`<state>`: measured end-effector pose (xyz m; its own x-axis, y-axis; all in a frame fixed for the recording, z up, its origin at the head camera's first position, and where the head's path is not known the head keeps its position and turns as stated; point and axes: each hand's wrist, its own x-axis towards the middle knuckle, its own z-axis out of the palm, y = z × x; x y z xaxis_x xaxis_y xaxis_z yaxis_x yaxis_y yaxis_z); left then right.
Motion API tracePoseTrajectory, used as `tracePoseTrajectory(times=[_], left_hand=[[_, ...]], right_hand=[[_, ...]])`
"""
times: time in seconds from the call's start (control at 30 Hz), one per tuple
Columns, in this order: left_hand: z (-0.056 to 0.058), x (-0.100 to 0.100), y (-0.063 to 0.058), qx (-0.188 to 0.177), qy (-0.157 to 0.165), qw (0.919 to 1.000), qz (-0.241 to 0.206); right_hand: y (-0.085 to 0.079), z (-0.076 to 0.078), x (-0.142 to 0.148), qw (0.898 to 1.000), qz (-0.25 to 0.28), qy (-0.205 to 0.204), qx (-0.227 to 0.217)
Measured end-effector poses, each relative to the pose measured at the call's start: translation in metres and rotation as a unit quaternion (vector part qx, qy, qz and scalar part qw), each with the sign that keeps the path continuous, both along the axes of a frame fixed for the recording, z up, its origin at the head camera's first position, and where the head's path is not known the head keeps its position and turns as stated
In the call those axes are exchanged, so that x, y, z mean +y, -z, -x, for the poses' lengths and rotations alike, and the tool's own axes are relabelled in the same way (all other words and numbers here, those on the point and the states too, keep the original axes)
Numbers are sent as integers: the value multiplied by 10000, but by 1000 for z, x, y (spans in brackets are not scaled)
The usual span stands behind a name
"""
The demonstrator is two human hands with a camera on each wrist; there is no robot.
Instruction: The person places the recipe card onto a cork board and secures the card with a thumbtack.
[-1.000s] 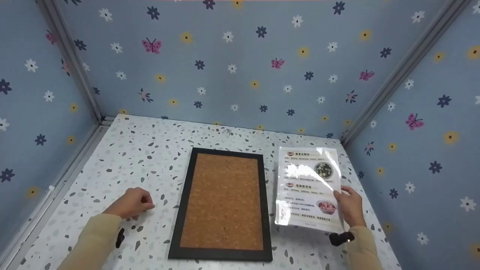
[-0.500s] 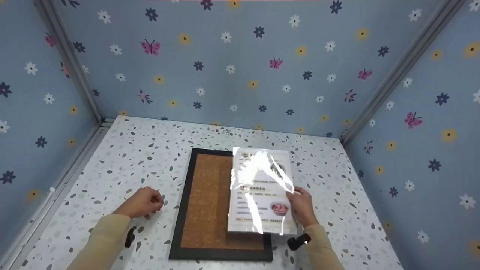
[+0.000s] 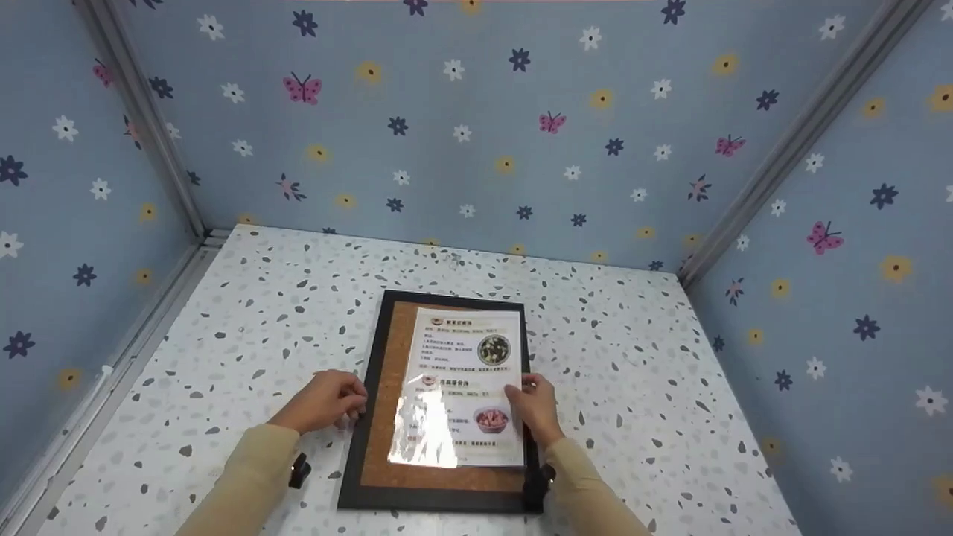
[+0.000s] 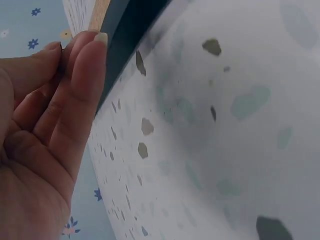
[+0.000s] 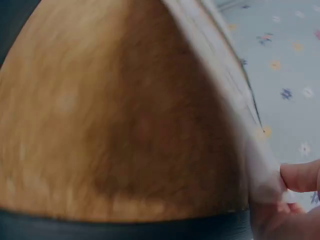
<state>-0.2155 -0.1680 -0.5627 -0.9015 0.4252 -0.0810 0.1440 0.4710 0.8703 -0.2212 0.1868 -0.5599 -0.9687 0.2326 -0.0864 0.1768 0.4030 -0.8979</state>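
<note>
In the head view a dark-framed cork board [image 3: 383, 424] lies on the speckled table. Over its cork is a glossy printed recipe sheet [image 3: 454, 357] with two food pictures. My right hand [image 3: 537, 409] pinches the sheet's right edge between thumb and fingers; in the right wrist view the sheet [image 5: 220, 85] is raised at an angle over the cork [image 5: 70, 115]. At the board's left edge is my left hand [image 3: 324, 402], fingers loosely bent, thumb close to the index finger. No held thing shows clearly in the left wrist view, where the fingertips overlap the black frame [image 4: 125, 35].
The white speckled table [image 3: 633, 372] surrounds the board. Blue flower-patterned panels [image 3: 461, 112] stand at the back and both sides, with grey metal strips [image 3: 149, 112] at the corners. A dark wrist device [image 3: 299, 470] sits near the left cuff.
My right hand has carried the recipe sheet leftward from beside the cork board to over it. My left hand has moved right, up to the board's left edge.
</note>
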Motion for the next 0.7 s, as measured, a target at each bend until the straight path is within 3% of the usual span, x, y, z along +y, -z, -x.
tracePoseTrajectory(times=[0.07,0.13,0.33,0.47,0.63,0.7], left_hand=[[3,12,13,32,-280,9995,139],[2,20,17,11,-297,9994,161],[0,37,24,-48,-134,9999,29],[2,47,27,-7,-104,9999,1],[2,56,26,26,-233,9996,141],[4,55,28,200,-88,9998,18]], right_hand=[[15,12,13,9984,-346,-448,-11],[23,17,17,9941,-867,-649,108],[24,18,13,9669,-2336,-1025,70],[23,15,12,9540,-2619,-1449,180],[28,13,18,9186,-3031,-2504,399],[28,9,19,9052,-3128,-2852,369]])
